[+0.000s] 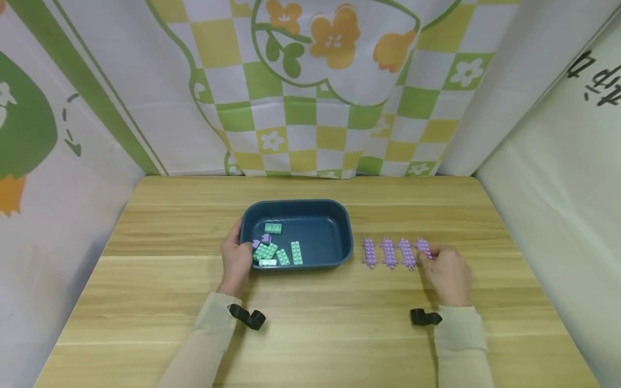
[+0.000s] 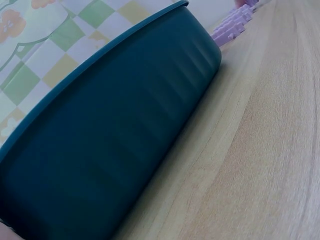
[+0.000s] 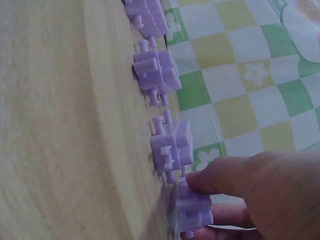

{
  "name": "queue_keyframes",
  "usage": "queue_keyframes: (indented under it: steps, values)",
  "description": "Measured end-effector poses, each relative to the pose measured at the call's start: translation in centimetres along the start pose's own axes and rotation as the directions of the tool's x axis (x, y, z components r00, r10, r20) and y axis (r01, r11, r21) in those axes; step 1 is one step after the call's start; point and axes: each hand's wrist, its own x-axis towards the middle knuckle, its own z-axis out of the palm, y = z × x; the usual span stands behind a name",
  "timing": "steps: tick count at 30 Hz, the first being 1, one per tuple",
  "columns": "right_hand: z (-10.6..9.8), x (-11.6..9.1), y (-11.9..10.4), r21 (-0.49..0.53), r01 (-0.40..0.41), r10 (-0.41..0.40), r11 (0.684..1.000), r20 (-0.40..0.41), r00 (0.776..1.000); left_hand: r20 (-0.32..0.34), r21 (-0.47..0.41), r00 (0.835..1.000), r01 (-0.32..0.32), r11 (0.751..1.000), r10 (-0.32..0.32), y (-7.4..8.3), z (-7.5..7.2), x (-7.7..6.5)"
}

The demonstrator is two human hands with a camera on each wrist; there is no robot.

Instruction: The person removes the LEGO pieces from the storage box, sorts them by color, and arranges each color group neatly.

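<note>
My left hand (image 1: 236,262) grips the left end of a dark blue plastic tub (image 1: 322,265), its thumb at the rim. Inside, toward that end, lie several mint-green building bricks (image 1: 296,253) and a couple of small purple pieces (image 1: 266,238). To the right of the tub, my right hand (image 1: 447,274) pinches a long purple building brick (image 3: 194,206) with stubby axle pegs on its sides, close over the table. Three like purple bricks (image 1: 389,253) stand in a row to its left, studs up. The left wrist view shows mostly the tub's outer wall (image 2: 115,115).
The wooden table (image 1: 335,328) carries everything. A checked, flowered curtain (image 1: 317,113) hangs at its back edge, and pale cloth walls (image 1: 558,178) flank both sides. A black wrist mount (image 1: 425,317) sits at each cuff.
</note>
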Motion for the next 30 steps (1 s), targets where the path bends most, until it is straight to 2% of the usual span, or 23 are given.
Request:
queue_keyframes:
  steps: [6, 15, 23, 26, 30]
  values:
    - [0.1, 0.2, 0.1, 0.002, -0.02, 0.02, 1.0, 0.036, 0.999, -0.017, 0.008, 1.0, -0.003, 1.0, 0.003, 0.0, -0.1, 0.0]
    - [0.2, 0.3, 0.3, -0.009, -0.016, 0.016, 1.0, 0.033, 0.999, -0.009, -0.001, 1.0, 0.008, 1.0, -0.008, 0.0, 0.1, 0.1]
    - [-0.2, 0.0, 0.0, -0.002, -0.04, 0.04, 0.999, 0.078, 0.996, -0.011, -0.012, 1.0, 0.019, 1.0, -0.019, 0.1, 0.1, 0.0]
    - [-0.7, -0.3, -0.6, -0.014, -0.027, 0.028, 1.0, 0.046, 0.999, -0.005, -0.02, 1.0, 0.015, 1.0, -0.015, 0.1, 0.1, 0.0]
    - [-1.2, -0.6, -3.1, -0.045, 0.046, -0.049, 0.998, -0.074, 0.996, -0.001, -0.028, 1.0, 0.01, 1.0, -0.01, 0.0, 0.1, 0.1]
